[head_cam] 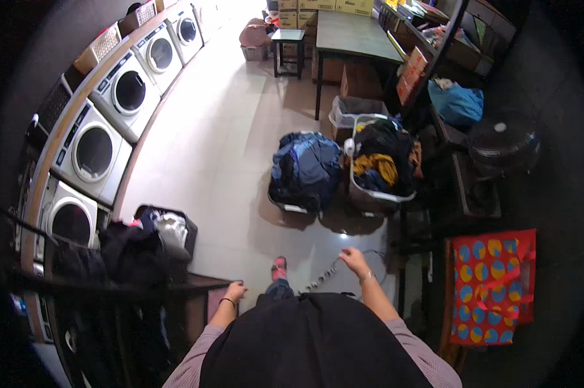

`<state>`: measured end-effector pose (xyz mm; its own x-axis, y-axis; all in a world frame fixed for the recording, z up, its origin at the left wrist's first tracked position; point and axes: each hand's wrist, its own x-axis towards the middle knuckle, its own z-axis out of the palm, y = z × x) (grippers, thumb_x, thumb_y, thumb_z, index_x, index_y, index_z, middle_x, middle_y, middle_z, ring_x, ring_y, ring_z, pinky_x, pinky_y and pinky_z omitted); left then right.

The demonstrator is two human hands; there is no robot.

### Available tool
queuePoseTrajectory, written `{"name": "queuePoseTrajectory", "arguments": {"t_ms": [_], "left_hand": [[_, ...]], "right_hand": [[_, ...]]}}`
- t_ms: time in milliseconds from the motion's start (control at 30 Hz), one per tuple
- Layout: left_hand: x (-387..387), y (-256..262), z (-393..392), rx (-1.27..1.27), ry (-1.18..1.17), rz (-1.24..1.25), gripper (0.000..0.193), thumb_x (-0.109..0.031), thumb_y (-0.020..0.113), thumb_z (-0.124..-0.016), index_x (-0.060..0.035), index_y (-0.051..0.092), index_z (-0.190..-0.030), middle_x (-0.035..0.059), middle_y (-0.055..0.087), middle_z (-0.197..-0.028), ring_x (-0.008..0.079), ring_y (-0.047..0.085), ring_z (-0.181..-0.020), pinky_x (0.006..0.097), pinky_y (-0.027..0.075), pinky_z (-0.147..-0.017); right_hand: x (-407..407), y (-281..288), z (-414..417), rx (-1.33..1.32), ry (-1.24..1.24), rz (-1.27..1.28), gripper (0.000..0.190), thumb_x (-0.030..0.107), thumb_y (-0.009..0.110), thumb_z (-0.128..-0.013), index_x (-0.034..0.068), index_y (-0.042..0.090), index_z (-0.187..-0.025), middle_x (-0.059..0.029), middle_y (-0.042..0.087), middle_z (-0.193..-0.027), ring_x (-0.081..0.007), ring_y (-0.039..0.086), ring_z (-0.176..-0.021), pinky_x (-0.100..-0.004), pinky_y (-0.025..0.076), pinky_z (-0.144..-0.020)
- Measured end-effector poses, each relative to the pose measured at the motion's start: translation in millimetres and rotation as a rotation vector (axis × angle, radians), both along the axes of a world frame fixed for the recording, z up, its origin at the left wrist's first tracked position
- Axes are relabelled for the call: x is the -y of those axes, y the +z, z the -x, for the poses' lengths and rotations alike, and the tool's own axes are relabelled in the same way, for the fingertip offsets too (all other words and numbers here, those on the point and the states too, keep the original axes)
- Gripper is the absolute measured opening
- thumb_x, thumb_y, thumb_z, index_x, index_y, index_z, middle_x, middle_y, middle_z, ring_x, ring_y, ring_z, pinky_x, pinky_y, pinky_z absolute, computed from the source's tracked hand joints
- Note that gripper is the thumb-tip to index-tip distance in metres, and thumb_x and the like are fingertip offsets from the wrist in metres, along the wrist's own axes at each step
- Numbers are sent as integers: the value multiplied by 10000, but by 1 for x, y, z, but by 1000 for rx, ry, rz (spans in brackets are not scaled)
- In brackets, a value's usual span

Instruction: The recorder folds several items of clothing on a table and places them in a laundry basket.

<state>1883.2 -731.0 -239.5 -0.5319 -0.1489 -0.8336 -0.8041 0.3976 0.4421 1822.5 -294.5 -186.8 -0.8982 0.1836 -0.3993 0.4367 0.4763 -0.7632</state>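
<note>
My left hand, with a dark band at the wrist, is beside the corner of a dark tabletop. Its fingers are loosely curled, and whether they touch the edge is unclear. Out to the right is my right hand, thumb and fingertips close together, a bracelet on the wrist. A dark, chain-like coiled cord runs from near those fingertips down toward my black garment; I cannot tell if the fingers pinch it. Ahead on the floor stand a heaped basket of dark blue clothes and a white-rimmed laundry basket of mixed clothes.
Front-loading machines line the left wall. A filled dark basket and hanging dark clothes are at left. A long table and a small stool stand farther off. A red patterned bag hangs at right.
</note>
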Motion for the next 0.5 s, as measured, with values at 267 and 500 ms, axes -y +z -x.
{"name": "queuePoseTrajectory", "arguments": {"t_ms": [267,500], "left_hand": [[58,29,288,-366,-417,286,498,-181,652,-712,-3,524,-1160,225,553,-1124,330,515,-1082,377,411,-913],[1,48,506,-293,-417,60,518,-164,623,-741,-4,477,-1211,229,563,-1106,327,540,-1049,375,422,-898]], "right_hand": [[40,-18,67,432,-132,-57,357,268,668,-695,18,651,-949,-143,651,-934,-262,627,-863,-329,477,-785],[49,-78,127,530,-426,-5,360,268,674,-697,37,649,-972,-149,643,-965,-276,607,-921,-341,459,-813]]}}
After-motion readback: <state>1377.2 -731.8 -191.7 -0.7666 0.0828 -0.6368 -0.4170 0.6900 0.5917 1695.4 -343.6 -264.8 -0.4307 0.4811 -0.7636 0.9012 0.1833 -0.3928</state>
